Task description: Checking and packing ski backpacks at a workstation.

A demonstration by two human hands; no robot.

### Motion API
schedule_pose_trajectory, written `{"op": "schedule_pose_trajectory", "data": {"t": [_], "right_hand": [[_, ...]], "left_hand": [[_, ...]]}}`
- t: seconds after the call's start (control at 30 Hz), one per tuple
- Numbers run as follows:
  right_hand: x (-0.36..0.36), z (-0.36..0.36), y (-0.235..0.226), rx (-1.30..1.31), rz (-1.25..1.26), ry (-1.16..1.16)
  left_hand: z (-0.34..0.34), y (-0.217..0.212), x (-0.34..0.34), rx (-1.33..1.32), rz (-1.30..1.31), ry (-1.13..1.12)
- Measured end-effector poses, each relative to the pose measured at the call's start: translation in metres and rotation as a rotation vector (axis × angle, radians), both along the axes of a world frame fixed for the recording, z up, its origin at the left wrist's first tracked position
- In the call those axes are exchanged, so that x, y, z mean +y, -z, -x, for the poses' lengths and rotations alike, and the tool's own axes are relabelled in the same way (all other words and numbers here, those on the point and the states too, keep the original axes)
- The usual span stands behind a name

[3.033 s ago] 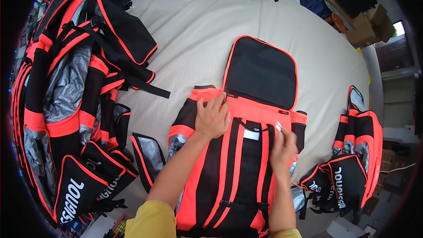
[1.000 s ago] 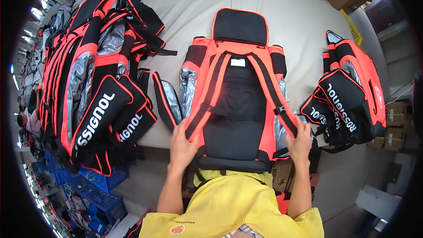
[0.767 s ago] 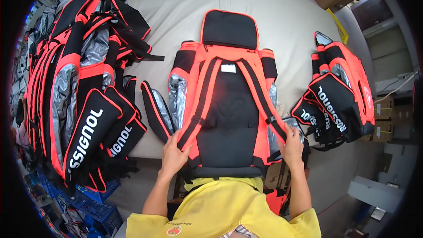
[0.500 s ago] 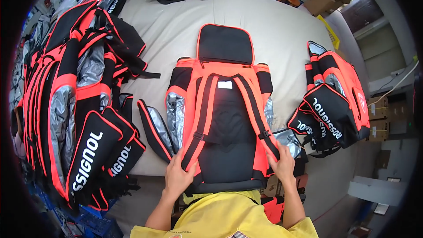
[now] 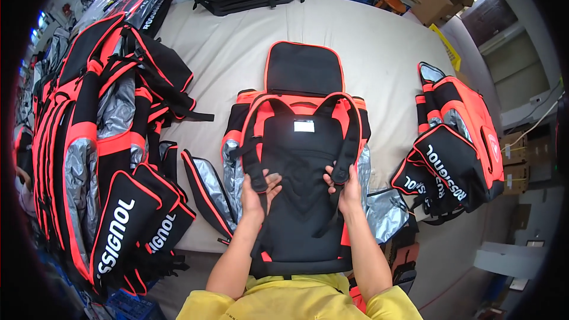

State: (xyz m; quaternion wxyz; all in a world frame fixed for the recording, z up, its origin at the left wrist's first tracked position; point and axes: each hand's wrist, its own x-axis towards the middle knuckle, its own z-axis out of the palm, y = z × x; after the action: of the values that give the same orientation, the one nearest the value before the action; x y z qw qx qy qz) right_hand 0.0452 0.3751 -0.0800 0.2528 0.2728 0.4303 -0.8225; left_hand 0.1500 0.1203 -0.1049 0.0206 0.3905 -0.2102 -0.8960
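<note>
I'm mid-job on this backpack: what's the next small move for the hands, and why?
The left hand holds the left shoulder strap and the right hand the right shoulder strap. Both bow outward rather than lying flat, so I'd probably lower them together onto the black back panel, which is broad and open between them.

The backpack (image 5: 302, 207) is black and neon coral with silver side panels (image 5: 364, 169), the tablecloth (image 5: 391, 53) cream, the shirt (image 5: 296, 296) yellow.
</note>
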Motion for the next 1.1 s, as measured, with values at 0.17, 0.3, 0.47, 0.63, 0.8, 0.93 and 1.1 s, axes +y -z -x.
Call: {"op": "schedule_pose_trajectory", "data": {"t": [0.17,0.3,0.47,0.63,0.8,0.93,1.1], "right_hand": [[0.019,-0.009,0.004,-0.101,0.051,0.044],[0.052,-0.002,-0.011,0.080,-0.529,-0.174],[0.147,-0.027,0.003,0.245,-1.247,-0.192],[0.293,-0.061,0.056,0.401,-2.008,-0.337],[0.310,-0.067,0.039,0.610,-2.256,-0.570],[0.161,-0.025,-0.066,0.442,-1.565,-0.128],[-0.028,0.048,-0.145,1.085,-1.480,-0.653]], "left_hand": [[0.002,0.010,0.006,0.027,0.063,0.068],[0.005,0.035,0.006,0.150,0.056,0.089],[0.005,0.006,0.006,-0.042,0.365,0.045],[0.018,0.006,0.030,0.000,0.509,0.192],[0.019,0.004,0.032,0.020,0.452,0.174],[0.004,-0.002,0.019,-0.011,0.477,0.105],[0.008,0.004,0.022,-0.001,0.540,0.162]]}}
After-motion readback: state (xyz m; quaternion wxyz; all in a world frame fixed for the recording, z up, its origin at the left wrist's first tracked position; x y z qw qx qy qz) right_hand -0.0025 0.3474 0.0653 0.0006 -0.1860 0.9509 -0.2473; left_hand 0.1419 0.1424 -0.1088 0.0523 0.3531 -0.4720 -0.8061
